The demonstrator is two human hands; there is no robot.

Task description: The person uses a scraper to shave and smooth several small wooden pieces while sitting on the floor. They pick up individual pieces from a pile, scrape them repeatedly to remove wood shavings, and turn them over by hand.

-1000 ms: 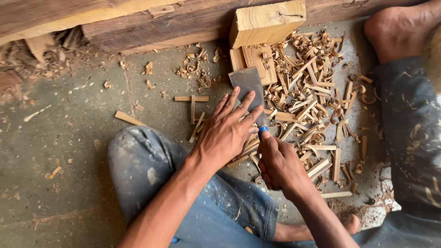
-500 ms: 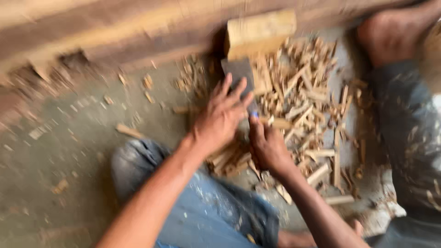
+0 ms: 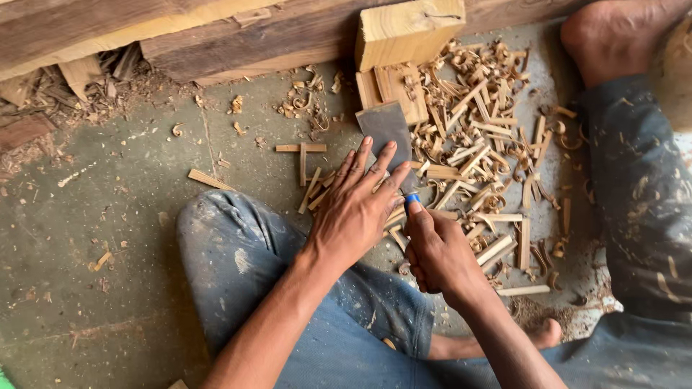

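Note:
I sit on the floor with a wide flat chisel (image 3: 387, 131) laid blade-forward on the ground in front of me. My right hand (image 3: 437, 252) grips its blue handle, of which only the tip shows above my thumb. My left hand (image 3: 355, 207) lies flat, fingers spread, its fingertips pressing on the rear of the grey steel blade. The blade's front edge points at a small flat wood piece (image 3: 395, 91) lying under a pale wooden block (image 3: 408, 32).
Wood chips and curled shavings (image 3: 484, 158) cover the floor to the right. Long timber beams (image 3: 180, 32) run along the top. My bent knee in dusty jeans (image 3: 238, 248) is below left. A bare foot (image 3: 620, 36) rests at top right.
The view shook and blurred, then settled. Both hands stay on the chisel in nearly the same spot, the left fingers still spread on the blade.

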